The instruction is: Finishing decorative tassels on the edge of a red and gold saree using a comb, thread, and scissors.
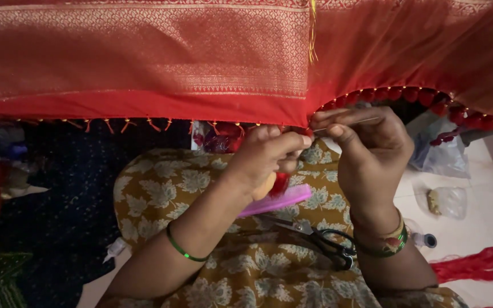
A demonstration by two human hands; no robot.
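Observation:
A red cloth [144,57] with gold woven patterns hangs across the top, its lower edge trimmed with small red tassels. My left hand [266,157] pinches the cloth's edge near the middle, with a red tassel [281,182] under its palm. My right hand [372,151] holds a thin metal needle [352,122] pointed left at the same spot on the edge. A pink comb [278,201] lies on my lap just below the left hand. Black-handled scissors [315,236] rest on my lap between my forearms.
My lap is covered in mustard floral fabric [161,188]. A bundle of red threads [475,265] lies on the white floor at the right, near a small thread spool [426,240] and clear plastic bags [446,201]. Dark blue cloth [69,199] and clutter fill the left.

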